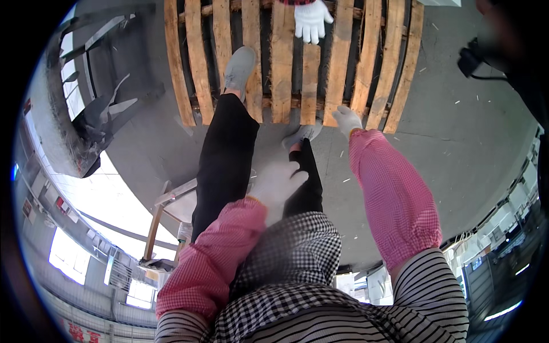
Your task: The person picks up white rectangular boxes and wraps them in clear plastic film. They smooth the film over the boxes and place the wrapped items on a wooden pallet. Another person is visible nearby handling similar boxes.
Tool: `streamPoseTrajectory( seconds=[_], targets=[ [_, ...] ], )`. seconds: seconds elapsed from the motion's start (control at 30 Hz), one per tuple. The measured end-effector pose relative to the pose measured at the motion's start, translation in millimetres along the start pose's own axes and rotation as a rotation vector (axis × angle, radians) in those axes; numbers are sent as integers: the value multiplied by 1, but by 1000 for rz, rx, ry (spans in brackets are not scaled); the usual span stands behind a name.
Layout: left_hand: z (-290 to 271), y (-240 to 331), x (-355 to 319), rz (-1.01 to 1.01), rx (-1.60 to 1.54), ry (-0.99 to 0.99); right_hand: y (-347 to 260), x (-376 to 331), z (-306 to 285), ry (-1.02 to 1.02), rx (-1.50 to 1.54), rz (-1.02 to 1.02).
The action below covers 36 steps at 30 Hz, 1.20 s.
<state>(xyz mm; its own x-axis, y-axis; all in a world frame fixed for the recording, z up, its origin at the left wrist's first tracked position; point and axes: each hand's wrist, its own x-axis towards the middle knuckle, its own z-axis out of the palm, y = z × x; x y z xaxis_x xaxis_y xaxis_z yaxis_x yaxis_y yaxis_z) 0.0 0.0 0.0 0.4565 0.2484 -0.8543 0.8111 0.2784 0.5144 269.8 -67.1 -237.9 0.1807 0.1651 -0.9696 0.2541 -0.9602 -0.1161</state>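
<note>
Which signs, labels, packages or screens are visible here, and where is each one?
Red sign: bottom left edge of the view, a long red band with pale marks on the building wall.
Small red panels: left side, on the wall by the windows, too small to describe further.
No packages or screens can be made out.

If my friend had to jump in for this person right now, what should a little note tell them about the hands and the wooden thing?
Left hand, in a white glove, hangs empty near the thigh, blurred.
Right hand, white-gloved, reaches down to the near edge of the slatted wooden pallet; grip cannot be told.
The pallet lies flat on the grey concrete floor. One grey shoe stands on its slats, the other sits at its edge.
Another person's white-gloved hand is on the far side.
Done: both people are at the pallet. Left: it is not lifted.
</note>
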Motion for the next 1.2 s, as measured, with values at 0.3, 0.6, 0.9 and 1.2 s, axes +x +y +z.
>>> streamPoseTrajectory(
  seconds=[0.3, 0.6, 0.9, 1.2],
  targets=[
    [-18, -5, 7, 120, 51, 11, -91, 86, 21, 273, -335, -314],
    [-43, 9, 4, 87, 47, -35, -146, 105, 10, 307, -407, -364],
    [-49, 15, 8, 35, 94, -35, -61, 98, 45, 168, -583, -529],
    [-22, -8, 18, 22, 193, 106, 12, -66, 67, -205, -1084, -745]
  ],
)
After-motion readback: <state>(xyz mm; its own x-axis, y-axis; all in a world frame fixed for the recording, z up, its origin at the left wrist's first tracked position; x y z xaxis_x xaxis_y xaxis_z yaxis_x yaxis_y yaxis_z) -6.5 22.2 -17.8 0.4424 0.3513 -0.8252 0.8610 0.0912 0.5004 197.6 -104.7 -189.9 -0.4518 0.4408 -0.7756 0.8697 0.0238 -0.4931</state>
